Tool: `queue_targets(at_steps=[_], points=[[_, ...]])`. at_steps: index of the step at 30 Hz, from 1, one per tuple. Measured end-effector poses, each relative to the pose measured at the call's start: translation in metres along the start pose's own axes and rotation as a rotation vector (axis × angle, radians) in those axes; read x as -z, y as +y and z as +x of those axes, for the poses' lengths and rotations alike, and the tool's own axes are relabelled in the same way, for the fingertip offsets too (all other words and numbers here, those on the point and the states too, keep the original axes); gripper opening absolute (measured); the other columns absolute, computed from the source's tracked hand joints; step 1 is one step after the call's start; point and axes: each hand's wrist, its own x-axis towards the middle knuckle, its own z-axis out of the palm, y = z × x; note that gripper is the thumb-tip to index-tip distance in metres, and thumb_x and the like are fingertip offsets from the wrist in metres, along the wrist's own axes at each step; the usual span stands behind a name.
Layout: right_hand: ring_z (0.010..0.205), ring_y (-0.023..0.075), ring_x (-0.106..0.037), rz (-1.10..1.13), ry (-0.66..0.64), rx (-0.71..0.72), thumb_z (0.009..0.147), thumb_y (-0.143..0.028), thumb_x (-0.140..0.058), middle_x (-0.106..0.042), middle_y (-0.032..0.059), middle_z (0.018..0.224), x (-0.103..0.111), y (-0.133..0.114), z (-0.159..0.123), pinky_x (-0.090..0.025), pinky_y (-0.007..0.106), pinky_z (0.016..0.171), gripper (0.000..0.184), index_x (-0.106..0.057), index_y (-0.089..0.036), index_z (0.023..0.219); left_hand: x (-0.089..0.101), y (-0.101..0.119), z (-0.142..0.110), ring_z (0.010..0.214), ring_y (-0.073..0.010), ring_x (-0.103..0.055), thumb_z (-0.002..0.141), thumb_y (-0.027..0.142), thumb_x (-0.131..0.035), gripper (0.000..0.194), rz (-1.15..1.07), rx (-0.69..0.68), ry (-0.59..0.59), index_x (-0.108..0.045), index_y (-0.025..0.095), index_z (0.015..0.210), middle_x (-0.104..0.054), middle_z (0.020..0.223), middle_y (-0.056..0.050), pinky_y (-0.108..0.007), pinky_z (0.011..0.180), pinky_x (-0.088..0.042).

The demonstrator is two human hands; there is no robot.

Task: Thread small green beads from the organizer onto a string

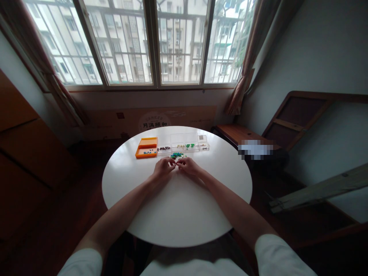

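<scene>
Fingers [171, 161] of the left hand [162, 165] and the right hand [188, 165] come tip to tip over the worktop [184, 214], thumbs drawn in toward forefingers. From where I stand I cannot tell whether they are clamped on a piece; a dark speck shows where the tips meet, too small to name.

Just beyond the fingertips lies a loose heap of small pieces [177, 155], mostly blue and green, with a few dark and pale ones around the edge. They look hard and glossy, plastic I'd guess. Each should weigh next to nothing, stiff enough not to bend, yet easily lost from a slack grip (I'd not want to hunt for one on that dark floor). Best to pinch a piece by opposite edges with thumb and forefinger tips.

Farther out, beyond and left of the fingers, an orange box [146, 155] lies open with blue and dark bits inside. Straight ahead, past the heap, clear boxes [184, 151] hold dark brown pieces [163, 148], cream pieces [180, 146] and green pieces [189, 145], with a few tiny bits at the right end.
</scene>
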Motion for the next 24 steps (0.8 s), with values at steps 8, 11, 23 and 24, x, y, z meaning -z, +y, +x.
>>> queue_targets(at_steps=[8, 11, 23, 24], points=[[0.057, 0.0116, -0.053, -0.01, -0.006, 0.001, 0.081, -0.022, -0.053, -0.063, 0.0026, 0.062, 0.0009, -0.0009, 0.0002, -0.039, 0.023, 0.058, 0.021, -0.068, -0.012, 0.07, -0.0017, -0.0006, 0.0014, 0.062, -0.011, -0.058, 0.076, 0.03, -0.061, 0.014, -0.025, -0.034, 0.004, -0.069, 0.02, 0.081, -0.066, 0.078, -0.001, -0.02, 0.056, -0.041], [0.057, 0.0113, -0.052, -0.019, -0.005, -0.002, 0.08, -0.02, -0.052, -0.063, 0.0022, 0.062, 0.0008, -0.0001, 0.0004, -0.039, 0.023, 0.058, 0.021, -0.068, -0.012, 0.069, -0.0026, -0.0012, 0.0013, 0.062, -0.0108, -0.058, 0.076, 0.03, -0.061, 0.013, -0.033, -0.039, 0.004, -0.069, 0.02, 0.08, -0.066, 0.078, -0.001, -0.02, 0.056, -0.042], [0.056, 0.0108, -0.05, -0.05, -0.003, 0.0, 0.078, -0.018, -0.051, -0.06, 0.0009, 0.059, -0.0007, 0.0009, 0.0006, -0.036, 0.021, 0.056, 0.02, -0.068, -0.011, 0.071, -0.0036, -0.0025, 0.0009, 0.06, -0.01, -0.057, 0.077, 0.031, -0.061, 0.014, -0.055, -0.074, -0.001, -0.069, 0.02, 0.082, -0.065, 0.079, -0.001, -0.02, 0.057, -0.042], [0.057, 0.0108, -0.05, -0.057, -0.002, 0.004, 0.077, -0.018, -0.051, -0.06, 0.0009, 0.06, -0.0009, 0.0016, 0.0008, -0.036, 0.021, 0.056, 0.02, -0.069, -0.01, 0.072, -0.0035, -0.0023, 0.0007, 0.06, -0.01, -0.057, 0.077, 0.031, -0.061, 0.014, -0.056, -0.076, -0.004, -0.069, 0.02, 0.081, -0.065, 0.079, -0.001, -0.02, 0.057, -0.042]])
